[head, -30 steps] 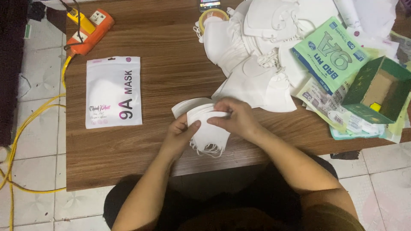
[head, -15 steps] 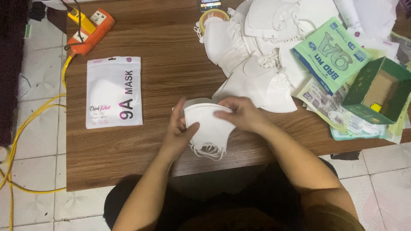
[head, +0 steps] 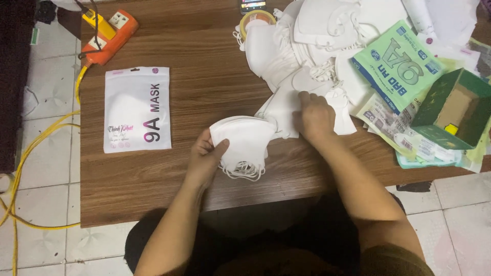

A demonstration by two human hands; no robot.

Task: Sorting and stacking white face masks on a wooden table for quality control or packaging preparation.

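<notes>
Softly, our left hand (head: pixel 204 158) pinches the light mask stack (head: pixel 243 145) (floppy; grip folded edges), right hand (head: pixel 316 115) fingering the loose pile (head: pixel 302 56).

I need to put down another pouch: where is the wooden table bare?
Bare wood lies between the white mask pouch and the heap of white masks, and along the near edge in front of the pouch. The right side is crowded with the green packets and green cardboard box.
</notes>
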